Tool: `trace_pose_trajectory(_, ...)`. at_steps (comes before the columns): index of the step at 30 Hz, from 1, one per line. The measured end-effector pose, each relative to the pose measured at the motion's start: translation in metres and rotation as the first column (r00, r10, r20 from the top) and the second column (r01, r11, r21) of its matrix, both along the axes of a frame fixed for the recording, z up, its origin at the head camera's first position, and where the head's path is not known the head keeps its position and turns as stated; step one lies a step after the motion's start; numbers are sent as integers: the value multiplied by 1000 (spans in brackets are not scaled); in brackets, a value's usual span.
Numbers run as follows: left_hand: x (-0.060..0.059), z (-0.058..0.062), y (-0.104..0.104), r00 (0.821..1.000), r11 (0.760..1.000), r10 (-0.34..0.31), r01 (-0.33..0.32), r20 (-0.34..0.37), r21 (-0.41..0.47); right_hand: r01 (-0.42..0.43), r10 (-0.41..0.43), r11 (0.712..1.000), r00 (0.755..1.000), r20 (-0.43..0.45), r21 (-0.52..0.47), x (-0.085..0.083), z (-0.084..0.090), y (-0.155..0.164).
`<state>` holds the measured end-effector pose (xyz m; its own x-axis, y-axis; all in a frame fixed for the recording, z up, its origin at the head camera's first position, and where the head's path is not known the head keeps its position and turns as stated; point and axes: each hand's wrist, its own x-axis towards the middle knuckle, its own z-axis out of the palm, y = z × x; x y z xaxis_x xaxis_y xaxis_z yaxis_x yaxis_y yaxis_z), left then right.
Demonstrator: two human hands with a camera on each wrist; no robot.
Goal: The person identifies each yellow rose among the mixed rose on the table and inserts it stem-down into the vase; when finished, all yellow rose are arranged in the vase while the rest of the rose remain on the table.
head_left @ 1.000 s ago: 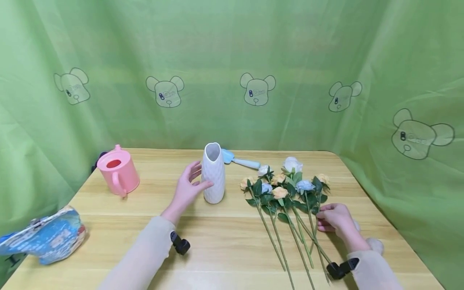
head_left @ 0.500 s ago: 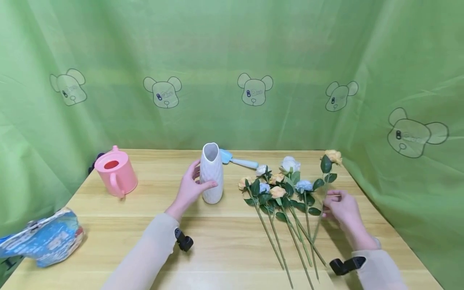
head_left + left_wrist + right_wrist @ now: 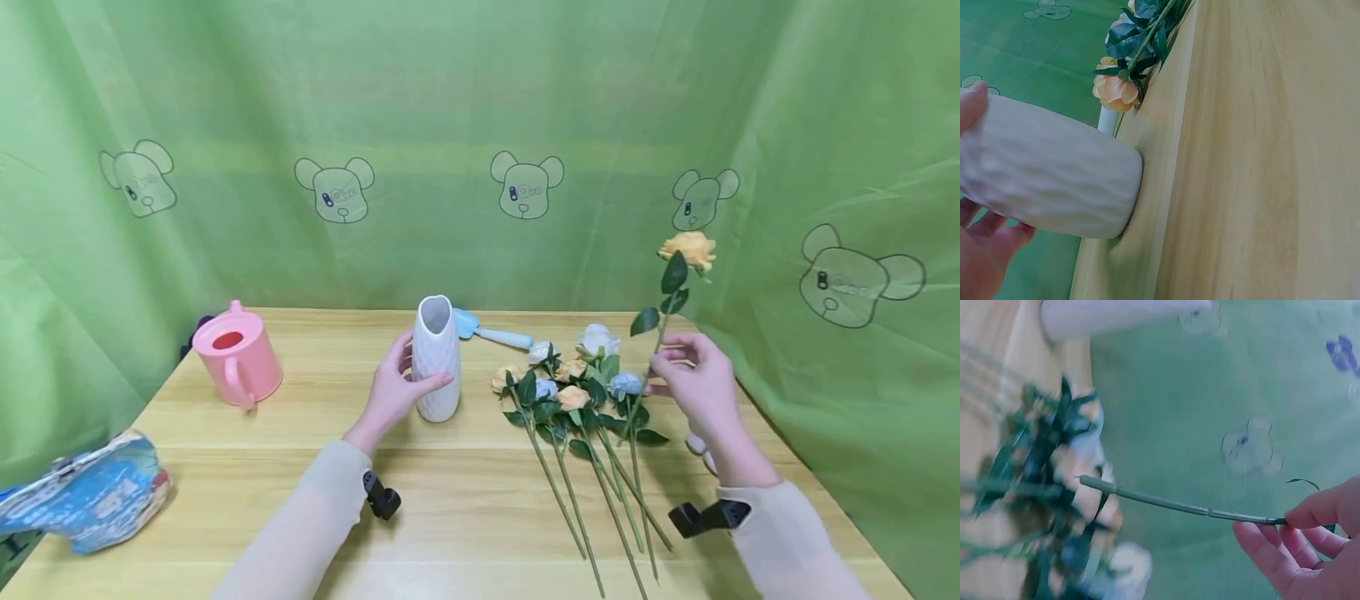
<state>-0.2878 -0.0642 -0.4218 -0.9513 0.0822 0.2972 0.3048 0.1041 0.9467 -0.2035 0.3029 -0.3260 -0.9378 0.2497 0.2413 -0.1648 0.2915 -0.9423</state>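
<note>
A white textured vase (image 3: pixel 437 367) with a heart-shaped mouth stands upright on the table. My left hand (image 3: pixel 393 387) grips it from the left; in the left wrist view the thumb lies on one side of the vase (image 3: pixel 1054 165) and the fingers on the other. Over the right of the table, my right hand (image 3: pixel 701 379) pinches the stem of an artificial yellow-orange rose (image 3: pixel 688 248), bloom up. The right wrist view shows the bare lower stem (image 3: pixel 1179 506) sticking out past the fingertips. Below lie several artificial roses (image 3: pixel 573 398), white, blue and peach, stems toward me.
A pink watering can (image 3: pixel 258 367) stands at the back left, with a blue-and-white bag (image 3: pixel 112 496) at the left front edge. Behind the vase lies a light blue trowel (image 3: pixel 506 337). Small pale rounded things (image 3: pixel 697 446) sit under my right forearm. Green curtains (image 3: pixel 435 242) enclose the table.
My right hand has lifted the yellow-orange rose up and away from the other flowers, bringing it nearly upright. My left hand has closed in around the vase, which stays standing in place.
</note>
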Motion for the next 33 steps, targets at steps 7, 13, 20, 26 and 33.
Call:
trace_pose_trajectory(7, 1, -2, 0, 999, 1000, 10, -11, -31, -10, -106, 103, 994, 989, -107, -26, -17, 28, -53)
trace_pose_trajectory(13, 0, -5, -1, 998, 1000, 26, -27, -49, -10, -171, 167, 985, 975, -144, -12, -33, 51, -101)
trace_pose_trajectory(20, 0, -5, 1, 999, 999, 36, -36, -41, -12, -240, 224, 970, 940, -257, -35, -56, 76, -155)
trace_pose_trajectory(26, 1, -5, 4, 999, 999, 32, -33, -37, -17, -277, 226, 957, 899, -376, -86, -73, 92, -191)
trace_pose_trajectory(33, -1, -7, 4, 998, 999, 32, -32, -58, -13, -287, 246, 956, 891, -380, -54, -95, 85, -214)
